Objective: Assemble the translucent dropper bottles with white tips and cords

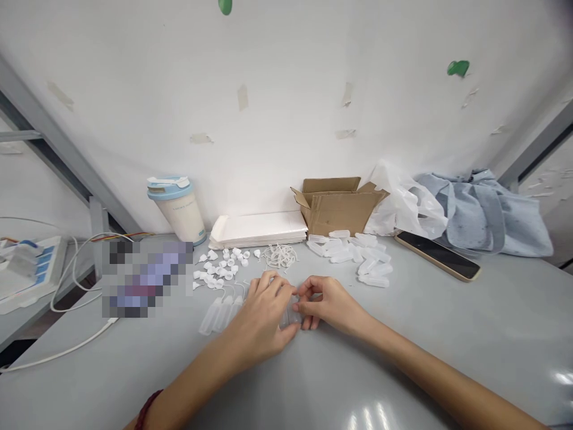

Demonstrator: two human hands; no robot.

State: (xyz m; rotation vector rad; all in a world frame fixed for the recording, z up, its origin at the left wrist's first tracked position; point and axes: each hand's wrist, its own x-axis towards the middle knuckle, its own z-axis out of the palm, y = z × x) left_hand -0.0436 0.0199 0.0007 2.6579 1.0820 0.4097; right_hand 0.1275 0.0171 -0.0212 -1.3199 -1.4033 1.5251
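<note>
The left hand [270, 306] arches over the row of translucent tubes [213, 315] on the desk [514, 322], apparently steadying it; the right hand [329, 301] curls at its right end, any grip indiscernible. Caps [228, 275], cords [281, 258] and loose tubes [375, 280] lie grouped beyond, presumably for reach.

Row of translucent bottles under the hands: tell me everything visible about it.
The row of bottles lies side by side on the grey table. They are slim, translucent and plastic-looking. Thin white strings curl at the far ends of those on the left. The left hand covers the middle; the right hand has its fingertips at the right end. The full count is hidden.
</note>
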